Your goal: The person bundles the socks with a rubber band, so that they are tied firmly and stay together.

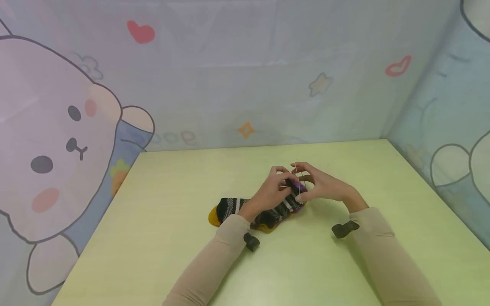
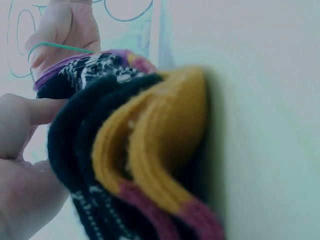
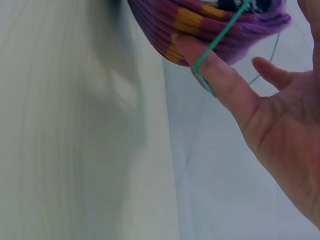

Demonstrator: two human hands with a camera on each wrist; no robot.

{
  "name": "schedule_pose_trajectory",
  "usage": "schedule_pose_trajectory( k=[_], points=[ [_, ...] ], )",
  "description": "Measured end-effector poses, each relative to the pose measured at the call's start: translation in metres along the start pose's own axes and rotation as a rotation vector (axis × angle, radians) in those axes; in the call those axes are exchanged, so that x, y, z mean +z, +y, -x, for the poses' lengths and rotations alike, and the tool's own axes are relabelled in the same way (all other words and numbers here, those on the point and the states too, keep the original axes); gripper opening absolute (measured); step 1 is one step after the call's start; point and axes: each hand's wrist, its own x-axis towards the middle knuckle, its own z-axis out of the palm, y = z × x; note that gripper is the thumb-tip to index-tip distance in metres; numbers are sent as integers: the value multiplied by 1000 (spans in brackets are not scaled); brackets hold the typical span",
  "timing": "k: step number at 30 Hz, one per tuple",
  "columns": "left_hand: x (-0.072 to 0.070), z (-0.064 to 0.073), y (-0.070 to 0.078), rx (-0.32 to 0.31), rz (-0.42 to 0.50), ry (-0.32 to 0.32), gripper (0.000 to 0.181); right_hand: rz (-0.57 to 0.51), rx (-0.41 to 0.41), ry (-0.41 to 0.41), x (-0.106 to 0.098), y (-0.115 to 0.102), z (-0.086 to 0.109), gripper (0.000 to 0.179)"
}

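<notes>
Several striped socks, black and white with mustard heels and toes, lie bunched together on the table; the socks (image 1: 281,211) have purple cuffs (image 3: 157,30) at their right end. My left hand (image 1: 271,190) pinches the bundle near those cuffs, thumb and fingers on the dark knit. My right hand (image 1: 325,185) has its fingers spread inside a thin rubber band (image 3: 219,37), which looks teal in the wrist views and pale in the head view. The band is stretched across the cuff end. One right digit touches the purple cuff. The far side of the bundle is hidden.
The pale yellow-green table (image 1: 160,246) reaches to a cartoon-printed cloth backdrop (image 1: 229,85) behind and at the sides. A black wrist strap piece (image 1: 251,242) shows at the left sleeve, another black piece (image 1: 344,229) at the right sleeve.
</notes>
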Motion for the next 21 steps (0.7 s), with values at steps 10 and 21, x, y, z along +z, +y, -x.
schedule_pose_trajectory(
  k=[10, 21],
  points=[
    [2, -1, -11, -92, 244, -36, 22, 124, -76, 64, 10, -1, -6, 101],
    [-2, -4, -5, -383, 633, 14, 33, 321, -104, 28, 17, 1, -10, 97]
  ],
)
